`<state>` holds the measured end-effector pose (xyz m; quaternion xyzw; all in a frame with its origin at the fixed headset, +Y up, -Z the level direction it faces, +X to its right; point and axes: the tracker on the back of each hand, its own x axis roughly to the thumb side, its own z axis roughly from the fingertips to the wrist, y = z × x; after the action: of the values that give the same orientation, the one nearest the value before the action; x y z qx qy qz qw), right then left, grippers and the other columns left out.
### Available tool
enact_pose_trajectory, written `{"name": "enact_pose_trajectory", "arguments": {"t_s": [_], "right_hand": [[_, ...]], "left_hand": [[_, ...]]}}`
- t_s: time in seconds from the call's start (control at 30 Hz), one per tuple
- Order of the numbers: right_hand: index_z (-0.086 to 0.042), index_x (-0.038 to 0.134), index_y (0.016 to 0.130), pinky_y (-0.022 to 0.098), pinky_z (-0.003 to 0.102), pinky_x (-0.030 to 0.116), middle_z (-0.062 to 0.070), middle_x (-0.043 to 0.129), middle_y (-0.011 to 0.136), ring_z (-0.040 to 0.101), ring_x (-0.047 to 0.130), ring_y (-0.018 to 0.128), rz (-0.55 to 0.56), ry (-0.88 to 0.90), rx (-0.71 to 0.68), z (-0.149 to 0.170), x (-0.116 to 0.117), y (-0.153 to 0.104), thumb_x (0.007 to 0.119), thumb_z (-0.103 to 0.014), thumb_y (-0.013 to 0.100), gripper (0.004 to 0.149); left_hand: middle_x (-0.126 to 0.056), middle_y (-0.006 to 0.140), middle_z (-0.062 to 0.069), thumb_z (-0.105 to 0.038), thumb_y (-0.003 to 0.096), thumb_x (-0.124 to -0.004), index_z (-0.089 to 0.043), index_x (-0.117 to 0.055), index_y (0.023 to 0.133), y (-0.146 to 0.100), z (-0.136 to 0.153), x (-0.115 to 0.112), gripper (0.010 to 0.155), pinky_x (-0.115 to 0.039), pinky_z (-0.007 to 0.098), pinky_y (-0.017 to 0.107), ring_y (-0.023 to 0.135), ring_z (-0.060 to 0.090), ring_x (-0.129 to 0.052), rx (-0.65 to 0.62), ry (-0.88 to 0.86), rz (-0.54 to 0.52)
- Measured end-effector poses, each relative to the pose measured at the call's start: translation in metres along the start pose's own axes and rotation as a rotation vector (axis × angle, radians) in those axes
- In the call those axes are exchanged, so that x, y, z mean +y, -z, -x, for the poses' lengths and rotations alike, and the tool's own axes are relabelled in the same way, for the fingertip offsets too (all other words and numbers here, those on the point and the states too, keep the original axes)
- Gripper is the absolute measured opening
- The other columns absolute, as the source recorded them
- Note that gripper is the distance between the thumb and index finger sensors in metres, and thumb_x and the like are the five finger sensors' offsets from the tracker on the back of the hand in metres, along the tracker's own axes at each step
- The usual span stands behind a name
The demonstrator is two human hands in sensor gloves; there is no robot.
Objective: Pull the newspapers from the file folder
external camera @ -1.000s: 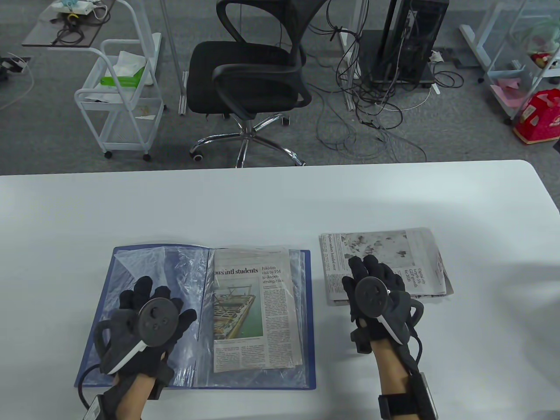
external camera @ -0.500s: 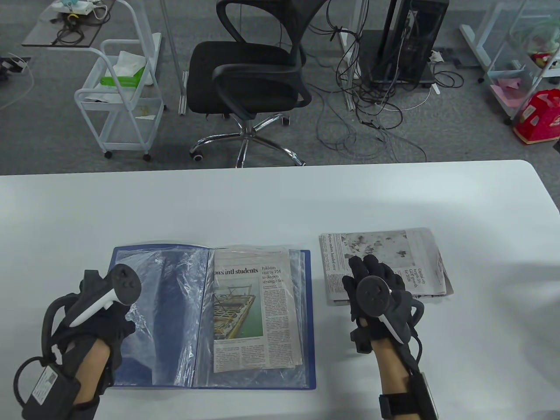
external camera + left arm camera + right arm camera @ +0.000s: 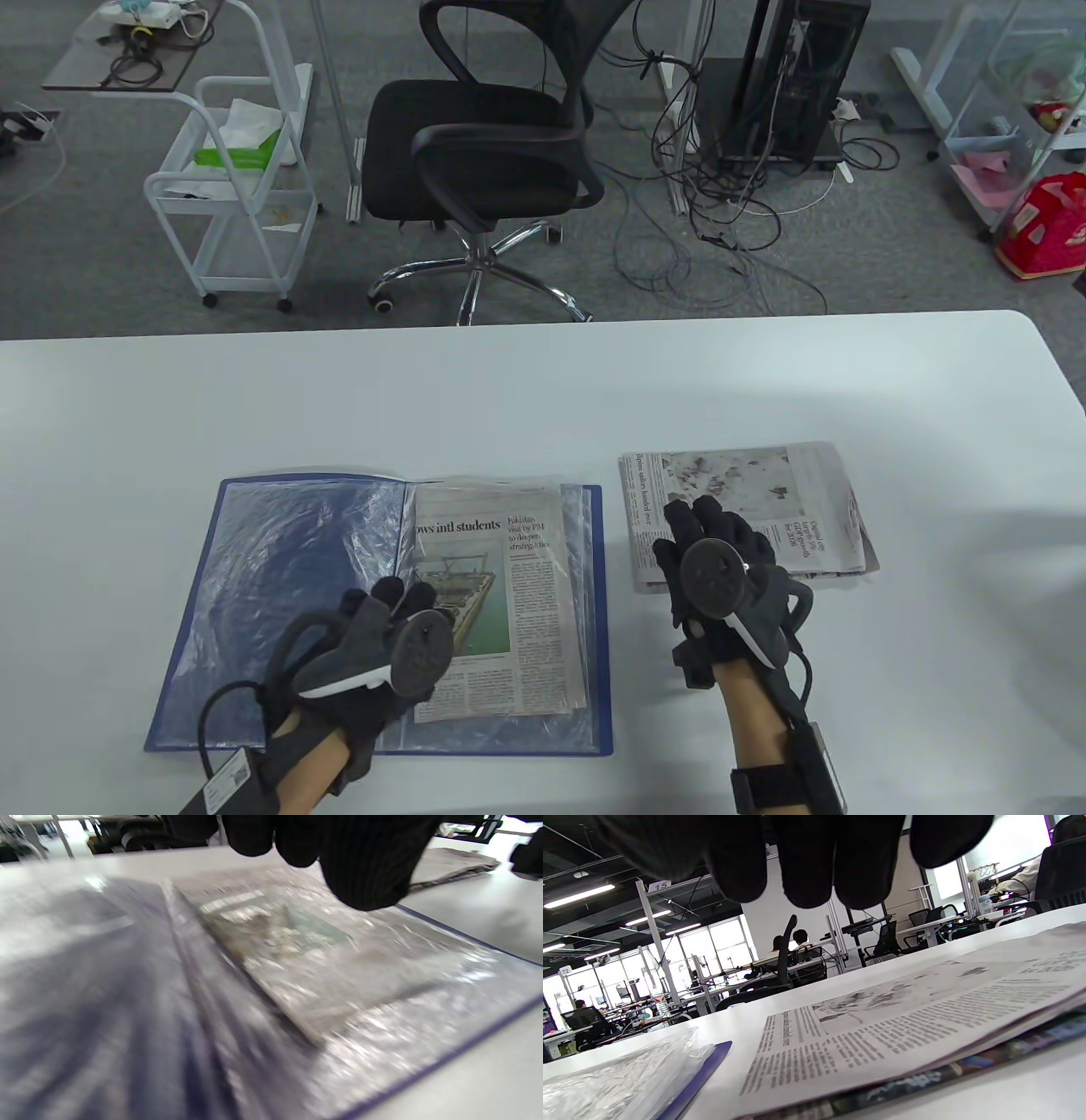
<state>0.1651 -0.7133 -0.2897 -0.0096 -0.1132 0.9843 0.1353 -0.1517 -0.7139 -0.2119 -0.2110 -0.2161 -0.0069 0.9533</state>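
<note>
An open blue file folder (image 3: 254, 543) with clear plastic sleeves lies on the white table. A folded newspaper (image 3: 501, 594) sits inside the right-hand sleeve; it shows blurred in the left wrist view (image 3: 297, 955). My left hand (image 3: 390, 611) is over the folder's spine at the newspaper's left edge, fingers spread, holding nothing. A second folded newspaper (image 3: 764, 484) lies on the table right of the folder, also in the right wrist view (image 3: 903, 1014). My right hand (image 3: 704, 535) hovers over its near left part, fingers open; contact cannot be told.
The table's far half (image 3: 543, 382) is bare white surface. Beyond its far edge stand a black office chair (image 3: 484, 144), a white cart (image 3: 237, 187) and a computer tower with cables (image 3: 789, 85). The table's right edge curves off at the far right.
My left hand turned a clear sleeve over to the folder's left side, then moved right to the newspaper's left edge. The sleeve now lies flat. My right hand barely shifted.
</note>
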Motion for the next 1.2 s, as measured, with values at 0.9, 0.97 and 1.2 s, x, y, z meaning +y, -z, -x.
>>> {"name": "enact_pose_trajectory", "arguments": {"t_s": [0.9, 0.97, 1.2], "right_hand": [[-0.039, 0.080, 0.084, 0.067, 0.056, 0.069, -0.005, 0.088, 0.089, 0.027, 0.090, 0.084, -0.378, -0.180, -0.027, -0.185, 0.129, 0.117, 0.081, -0.042, 0.038, 0.046], [-0.038, 0.084, 0.078, 0.066, 0.056, 0.069, -0.006, 0.090, 0.082, 0.025, 0.091, 0.080, -0.382, -0.193, -0.020, -0.186, 0.134, 0.120, 0.084, -0.041, 0.037, 0.042], [-0.037, 0.082, 0.075, 0.069, 0.057, 0.065, -0.007, 0.088, 0.078, 0.025, 0.087, 0.081, -0.416, -0.099, 0.046, -0.182, 0.134, 0.128, 0.084, -0.038, 0.037, 0.037]], "left_hand": [[-0.031, 0.113, 0.008, -0.045, 0.0457, -0.077, -0.023, -0.045, 0.106, 0.030, -0.012, -0.053, 0.072, -0.050, 0.062, 0.070, 0.103, 0.048, -0.039, -0.006, -0.033, 0.101], [-0.030, 0.113, 0.008, -0.045, 0.0456, -0.077, -0.023, -0.044, 0.106, 0.030, -0.012, -0.053, 0.072, -0.050, 0.063, 0.070, 0.103, 0.048, -0.038, -0.006, -0.035, 0.109], [-0.024, 0.113, 0.008, -0.046, 0.0452, -0.077, -0.023, -0.039, 0.107, 0.029, -0.010, -0.055, 0.076, -0.045, 0.063, 0.070, 0.103, 0.048, -0.031, -0.010, -0.071, 0.145]]}}
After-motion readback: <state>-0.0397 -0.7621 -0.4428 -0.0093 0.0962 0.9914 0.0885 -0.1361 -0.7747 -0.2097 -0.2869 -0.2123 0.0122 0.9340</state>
